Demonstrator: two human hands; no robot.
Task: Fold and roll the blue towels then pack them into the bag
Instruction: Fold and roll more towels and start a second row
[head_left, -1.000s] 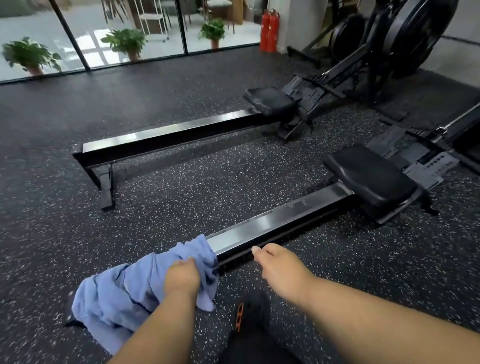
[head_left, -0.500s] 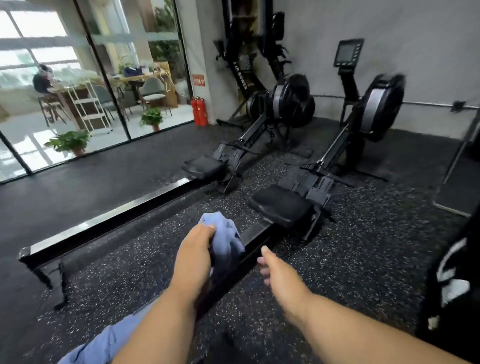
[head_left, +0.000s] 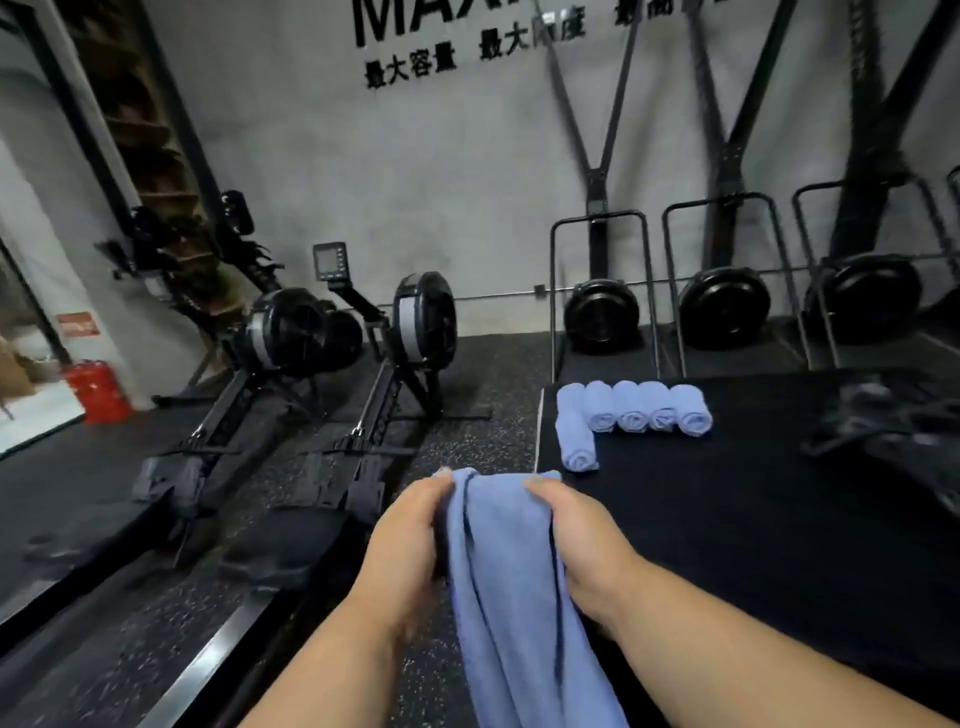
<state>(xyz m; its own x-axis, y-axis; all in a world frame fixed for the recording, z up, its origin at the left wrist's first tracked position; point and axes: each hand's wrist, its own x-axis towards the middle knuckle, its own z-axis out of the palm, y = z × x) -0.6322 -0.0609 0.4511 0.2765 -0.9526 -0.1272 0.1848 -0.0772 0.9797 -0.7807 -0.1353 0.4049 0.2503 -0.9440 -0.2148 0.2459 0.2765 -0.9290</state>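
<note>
A loose blue towel (head_left: 506, 577) hangs down in front of me, held up by its top edge. My left hand (head_left: 408, 535) grips the towel's left corner and my right hand (head_left: 582, 530) grips its right corner. Several rolled blue towels (head_left: 641, 413) lie in a row at the far left of a black mat (head_left: 753, 519), with one more roll (head_left: 576, 441) in front of the row. A dark bag (head_left: 893, 431) lies on the mat at the right, blurred.
Two rowing machines (head_left: 332, 395) stretch along the speckled floor at the left, their rails reaching toward me. Black machines with round flywheels (head_left: 722, 309) stand against the grey wall beyond the mat. A red fire extinguisher (head_left: 98, 392) sits at the far left.
My view swung right from the rowing machines to the mat. The towel, lifted off the rail by my left hand, is now gripped by both hands; the right hand held nothing before.
</note>
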